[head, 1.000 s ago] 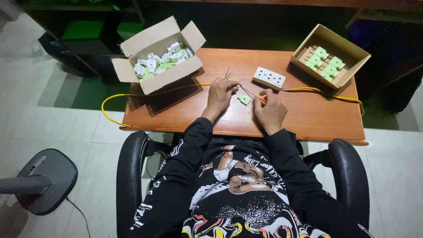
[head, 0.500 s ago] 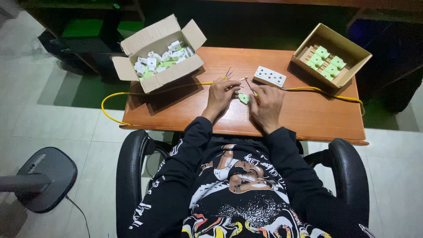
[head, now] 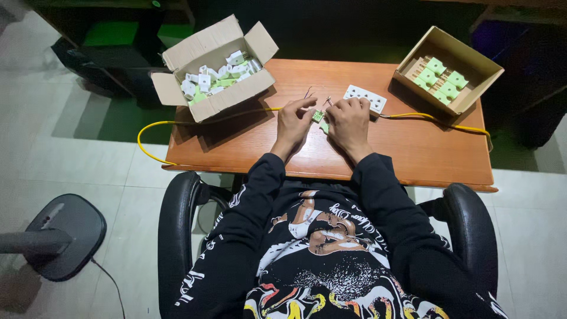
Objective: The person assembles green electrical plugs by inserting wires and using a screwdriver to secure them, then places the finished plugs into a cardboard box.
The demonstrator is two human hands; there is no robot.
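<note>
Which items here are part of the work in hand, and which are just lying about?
In use: left hand and right hand pinching a small green part; yellow cable; white socket plate; box of white and green parts; box of green parts.
Lying about: fan base; office chair.

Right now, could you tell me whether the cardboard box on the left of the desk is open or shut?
Open. The cardboard box has its flaps spread outward, and the white and green parts piled inside are exposed.

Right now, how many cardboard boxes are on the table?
2. One open cardboard box stands at the table's far left corner, full of white and green parts. The other cardboard box stands at the far right corner, with green parts in rows. None seems hidden.
</note>
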